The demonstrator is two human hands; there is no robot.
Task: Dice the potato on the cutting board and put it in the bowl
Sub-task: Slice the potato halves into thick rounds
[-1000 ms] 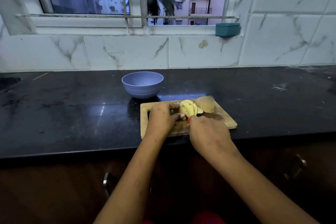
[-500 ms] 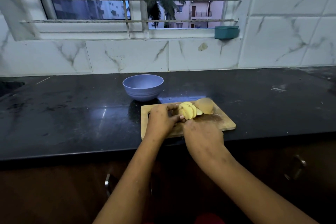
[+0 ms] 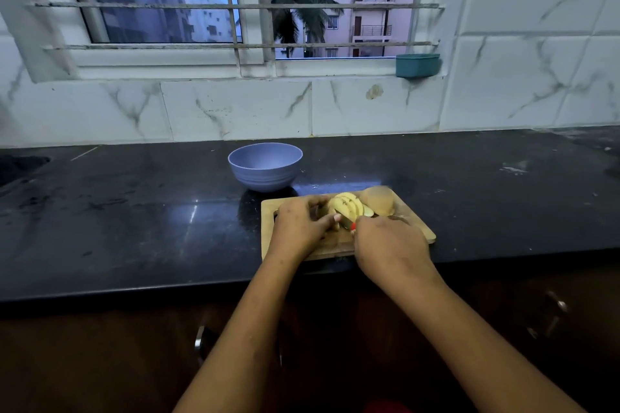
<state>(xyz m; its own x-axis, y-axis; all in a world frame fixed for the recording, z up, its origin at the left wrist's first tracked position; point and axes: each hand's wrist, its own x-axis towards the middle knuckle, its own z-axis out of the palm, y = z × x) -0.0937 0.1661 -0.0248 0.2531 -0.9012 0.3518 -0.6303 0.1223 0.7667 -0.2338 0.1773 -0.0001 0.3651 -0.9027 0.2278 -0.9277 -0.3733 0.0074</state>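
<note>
Yellow potato slices (image 3: 349,206) are pinned on the cutting board (image 3: 416,228) by the curled left hand (image 3: 298,228), which could be nicked by the knife (image 3: 347,223) gripped in the right hand (image 3: 389,248) if a slice slips.

A lavender-blue bowl (image 3: 265,166) sits at centre frame on a glossy black surface (image 3: 134,211). Just below, a pale tan wooden cutting board (image 3: 416,228) carries pale yellow potato slices (image 3: 349,206). White tiles (image 3: 235,109) with grey veining fill the wall. A teal container (image 3: 417,65) sits upper right.
</note>
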